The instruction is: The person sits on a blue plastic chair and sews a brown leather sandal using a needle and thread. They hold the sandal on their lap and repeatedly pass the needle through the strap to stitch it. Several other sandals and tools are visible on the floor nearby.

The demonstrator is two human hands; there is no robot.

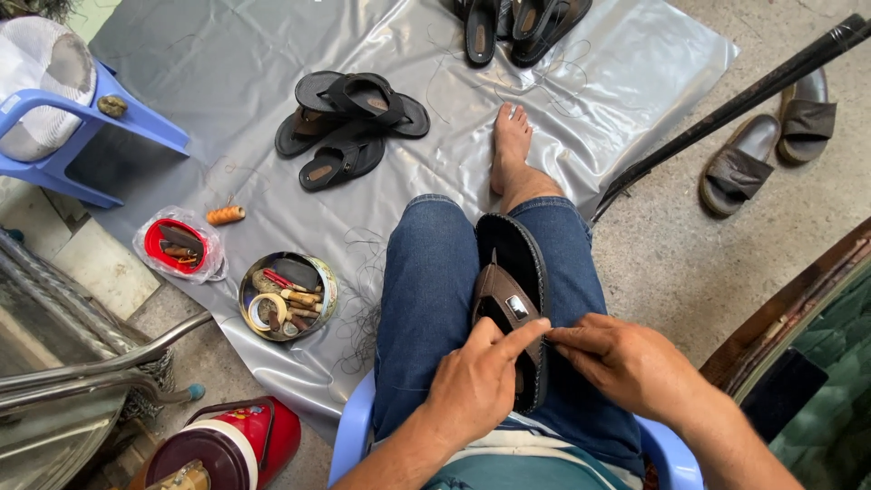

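Grey plastic sheeting (272, 54) covers the concrete floor in front of us, with a pile of dark sandals (349, 122) on it, a round tin of tools (288, 296) and an orange thread spool (225, 215) off to our left. We sit on a blue chair with a brown-strapped sandal (513, 304) lying along our lap between our thighs. Our left hand (476, 386) presses the strap, forefinger stretched across it, its grip closed on the sandal. Our right hand (626, 358) pinches something fine at the sole's edge; we cannot tell what it is. We judge the risks small but real: the sandal could slip down between our knees if the left hand eases, and a hard tug from the right could pull the sole askew.
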